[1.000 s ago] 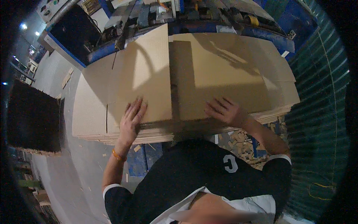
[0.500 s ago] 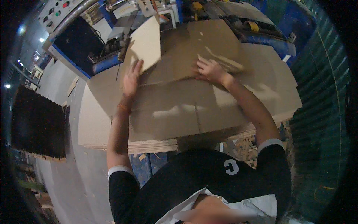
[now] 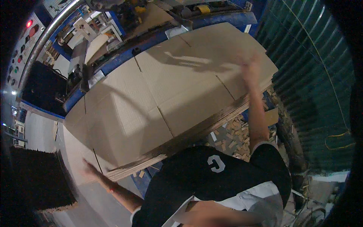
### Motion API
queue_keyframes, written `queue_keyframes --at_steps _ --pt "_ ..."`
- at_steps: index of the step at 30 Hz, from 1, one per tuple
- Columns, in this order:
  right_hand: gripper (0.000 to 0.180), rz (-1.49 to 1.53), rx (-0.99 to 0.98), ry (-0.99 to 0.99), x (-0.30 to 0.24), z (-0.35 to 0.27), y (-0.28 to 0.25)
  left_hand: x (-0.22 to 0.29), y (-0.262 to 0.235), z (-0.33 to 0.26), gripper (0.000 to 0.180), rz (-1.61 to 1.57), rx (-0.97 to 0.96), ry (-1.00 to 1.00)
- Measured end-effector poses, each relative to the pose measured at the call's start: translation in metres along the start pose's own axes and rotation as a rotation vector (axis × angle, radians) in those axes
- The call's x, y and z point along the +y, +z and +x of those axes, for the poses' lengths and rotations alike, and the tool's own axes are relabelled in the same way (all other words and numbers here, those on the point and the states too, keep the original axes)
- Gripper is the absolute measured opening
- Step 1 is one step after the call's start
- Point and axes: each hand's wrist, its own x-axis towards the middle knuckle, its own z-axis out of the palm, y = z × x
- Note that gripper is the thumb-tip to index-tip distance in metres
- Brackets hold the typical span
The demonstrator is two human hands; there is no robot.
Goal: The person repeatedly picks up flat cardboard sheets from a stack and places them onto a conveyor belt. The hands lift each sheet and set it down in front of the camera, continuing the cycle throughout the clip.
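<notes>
A stack of flat brown cardboard sheets lies before me, its top sheet creased and cut with dark slots. My left hand is at the near left corner of the stack, smeared by motion. Over the right end of the top sheet is my right hand, also blurred; whether it touches the board cannot be made out. No sheet is seen lifted in either hand. A pale cardboard piece sits inside the machine beyond the stack.
The blue machine runs along the far side of the stack. A control panel with buttons stands at far left. Cardboard scraps litter the floor nearby. A dark bundle is at left, a green corrugated wall at right.
Both hands have left the sheet they were on, which lay toward the machine. They have spread apart, left hand nearer me, right hand farther right. The view has turned right.
</notes>
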Motion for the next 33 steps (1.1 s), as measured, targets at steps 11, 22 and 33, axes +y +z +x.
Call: queue_keyframes --at_steps 11,22,33 --pt "0.056 -0.232 0.108 0.524 0.149 -0.011 -0.008 0.003 -0.032 -0.009 0.071 -0.023 0.024 -0.419" --pt "0.045 1.121 0.448 0.422 0.017 0.055 -0.132 -0.061 -0.068 0.032 0.036 -1.451 -0.018 -0.704" --pt "0.037 0.313 -0.234 -1.064 -0.170 -0.113 -0.096 0.133 -0.130 -0.078 0.033 -0.667 -0.588 -0.162"
